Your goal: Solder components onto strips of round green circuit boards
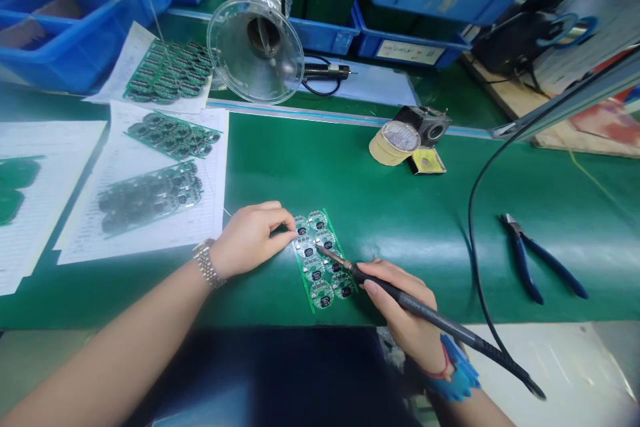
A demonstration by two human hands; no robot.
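Right hand (413, 335) is clamped round a soldering iron (427, 311), long axis ten to four o'clock, tip toward ten, at a circuit panel (319, 273) lying eleven to five on the green bench (280, 167). Left hand (250, 240) meets the panel's ten o'clock edge; whether it pinches anything, I cannot tell. The iron reads "203H".

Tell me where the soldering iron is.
In the head view, the soldering iron is right of centre in the right hand, its tip at the circuit-board panel.
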